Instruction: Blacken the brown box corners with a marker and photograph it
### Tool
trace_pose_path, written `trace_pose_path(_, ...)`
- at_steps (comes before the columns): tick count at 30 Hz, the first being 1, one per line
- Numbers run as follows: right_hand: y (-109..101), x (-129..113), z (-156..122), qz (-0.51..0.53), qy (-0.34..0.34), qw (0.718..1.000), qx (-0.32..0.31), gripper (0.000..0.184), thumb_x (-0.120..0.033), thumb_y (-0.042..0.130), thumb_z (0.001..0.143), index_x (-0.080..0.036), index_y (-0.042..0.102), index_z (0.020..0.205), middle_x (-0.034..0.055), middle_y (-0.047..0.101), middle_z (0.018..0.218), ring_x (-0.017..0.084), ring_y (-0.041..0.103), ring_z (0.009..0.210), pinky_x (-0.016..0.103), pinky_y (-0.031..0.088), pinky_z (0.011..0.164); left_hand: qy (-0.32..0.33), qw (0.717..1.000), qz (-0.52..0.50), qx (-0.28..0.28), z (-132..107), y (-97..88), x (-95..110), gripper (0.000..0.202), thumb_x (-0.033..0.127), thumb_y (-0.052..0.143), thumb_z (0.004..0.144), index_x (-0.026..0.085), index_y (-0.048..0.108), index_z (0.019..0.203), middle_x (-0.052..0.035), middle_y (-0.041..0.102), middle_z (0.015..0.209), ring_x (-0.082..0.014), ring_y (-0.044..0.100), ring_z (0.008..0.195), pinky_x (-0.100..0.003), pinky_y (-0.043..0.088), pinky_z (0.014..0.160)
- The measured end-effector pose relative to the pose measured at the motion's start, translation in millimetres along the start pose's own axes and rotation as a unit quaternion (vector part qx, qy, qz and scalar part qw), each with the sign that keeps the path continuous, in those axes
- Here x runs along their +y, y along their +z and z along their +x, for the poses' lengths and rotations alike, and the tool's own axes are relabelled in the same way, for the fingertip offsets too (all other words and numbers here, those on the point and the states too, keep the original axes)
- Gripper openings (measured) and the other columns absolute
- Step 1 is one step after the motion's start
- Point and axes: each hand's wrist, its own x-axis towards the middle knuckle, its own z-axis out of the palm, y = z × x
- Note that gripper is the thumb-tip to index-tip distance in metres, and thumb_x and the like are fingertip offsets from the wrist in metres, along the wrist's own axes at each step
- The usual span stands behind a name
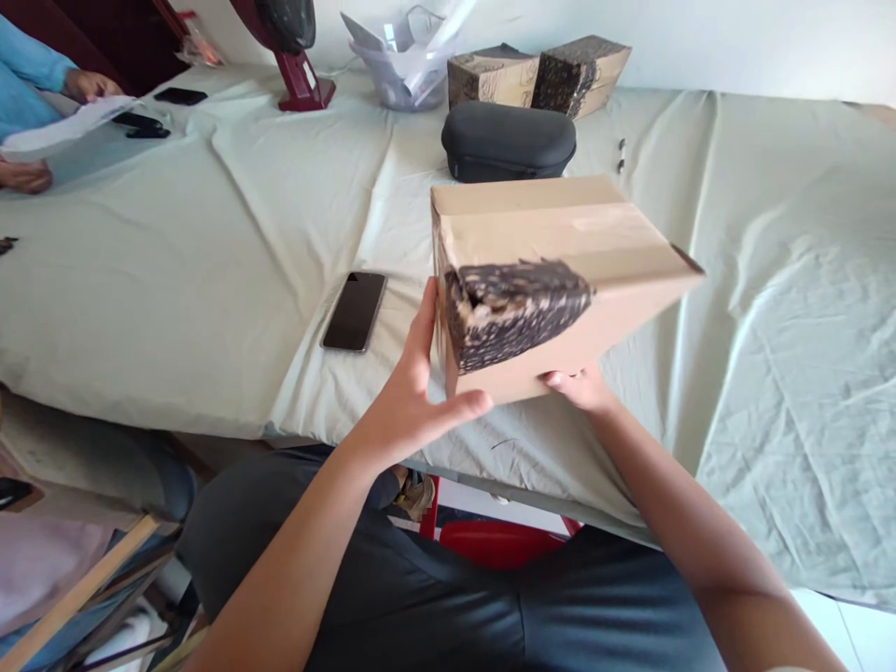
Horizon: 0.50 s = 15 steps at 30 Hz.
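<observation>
A brown cardboard box (539,233) is held tilted over the near edge of the cloth-covered table. Dark, scribbled-looking tape covers its near left corner, where a small torn gap shows. My left hand (420,392) grips the left side, its thumb along the lower front and its fingers on the side face. Under the near bottom edge my right hand (581,385) supports the box; its thumb shows at the front, while the other fingers are hidden beneath. A smartphone (354,312) with a dark screen lies on the cloth, left of my left hand.
Behind the box sits a black hard case (509,140). Two more cardboard boxes (494,77) and a clear plastic basket (402,70) stand by the wall. A dark red stand (301,75) is farther left. At the far left, another person's hands (91,86) hold a paper.
</observation>
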Motion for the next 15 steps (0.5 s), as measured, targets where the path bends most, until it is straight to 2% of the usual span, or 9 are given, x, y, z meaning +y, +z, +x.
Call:
trace_pose_path(1, -3, 4, 0, 0.007, -0.001, 1.0, -0.025, 0.104, -0.104, 0.064, 0.068, -0.026, 0.071, 0.138, 0.0183, 0.077, 0.126, 0.046, 0.069, 0.13, 0.062, 0.059, 0.109, -0.003, 1.0, 0.026, 0.017, 2, -0.8, -5, 0.126, 0.063, 0.087, 0.084, 0.036, 0.007, 0.178, -0.0108, 0.021, 0.184, -0.0406, 0.019, 0.172, -0.059, 0.022, 0.141)
trace_pose_path(3, -11, 9, 3, -0.005, -0.01, 0.998, -0.063, 0.102, -0.105, 0.034, 0.084, -0.028, 0.072, 0.139, 0.0165, 0.077, 0.129, 0.044, 0.067, 0.133, 0.061, 0.058, 0.109, -0.01, 0.998, 0.036, 0.049, 7, -2.3, -15, 0.133, 0.052, 0.092, 0.079, 0.036, 0.003, 0.177, -0.0128, 0.023, 0.182, -0.0435, 0.028, 0.168, -0.063, 0.027, 0.138)
trace_pose_path(4, -14, 10, 7, -0.04, -0.018, 0.997, -0.058, 0.1, -0.1, 0.022, 0.09, -0.029, 0.072, 0.14, 0.0156, 0.076, 0.131, 0.043, 0.065, 0.136, 0.061, 0.055, 0.111, -0.017, 0.998, 0.021, 0.058, 9, -3.1, -18, 0.131, 0.049, 0.09, 0.079, 0.037, 0.004, 0.177, -0.0131, 0.027, 0.18, -0.0439, 0.033, 0.165, -0.063, 0.031, 0.137)
trace_pose_path(5, -18, 11, 11, -0.099, -0.025, 0.994, -0.033, 0.095, -0.093, 0.017, 0.096, -0.029, 0.072, 0.141, 0.0152, 0.075, 0.134, 0.043, 0.062, 0.139, 0.061, 0.052, 0.114, -0.03, 0.997, 0.0, 0.064, 11, -3.9, -21, 0.128, 0.047, 0.088, 0.08, 0.037, 0.005, 0.177, -0.0131, 0.031, 0.178, -0.0439, 0.037, 0.163, -0.063, 0.035, 0.134)
trace_pose_path(7, -24, 12, 21, -0.261, -0.021, 0.963, 0.057, 0.078, -0.078, 0.03, 0.104, -0.025, 0.068, 0.148, 0.0166, 0.07, 0.144, 0.045, 0.053, 0.144, 0.066, 0.042, 0.119, -0.067, 0.994, -0.042, 0.079, 13, -5.6, -23, 0.124, 0.045, 0.086, 0.081, 0.036, 0.007, 0.177, -0.0134, 0.038, 0.175, -0.0436, 0.043, 0.159, -0.063, 0.041, 0.131)
trace_pose_path(9, -27, 14, 31, -0.405, 0.017, 0.908, 0.106, 0.066, -0.059, 0.049, 0.103, -0.02, 0.062, 0.155, 0.0202, 0.065, 0.151, 0.049, 0.046, 0.145, 0.071, 0.036, 0.118, -0.101, 0.988, -0.071, 0.097, 12, -6.7, -22, 0.121, 0.043, 0.083, 0.082, 0.035, 0.007, 0.177, -0.0135, 0.04, 0.174, -0.0432, 0.045, 0.158, -0.062, 0.045, 0.129)
trace_pose_path(11, -27, 15, 39, -0.481, 0.062, 0.87, 0.095, 0.059, -0.043, 0.052, 0.102, -0.017, 0.062, 0.153, 0.0232, 0.064, 0.148, 0.049, 0.048, 0.138, 0.07, 0.039, 0.112, -0.111, 0.985, -0.084, 0.106, 11, -6.8, -22, 0.117, 0.042, 0.08, 0.085, 0.035, 0.008, 0.177, -0.0121, 0.04, 0.176, -0.0424, 0.045, 0.159, -0.061, 0.046, 0.129)
trace_pose_path(15, -22, 13, 44, -0.512, 0.082, 0.855, 0.029, 0.044, -0.027, 0.042, 0.104, -0.014, 0.071, 0.135, 0.024, 0.068, 0.129, 0.041, 0.061, 0.12, 0.055, 0.049, 0.098, -0.101, 0.984, -0.09, 0.112, 9, -5.3, -22, 0.111, 0.042, 0.076, 0.089, 0.037, 0.009, 0.177, -0.0094, 0.039, 0.177, -0.0399, 0.044, 0.161, -0.058, 0.045, 0.131)
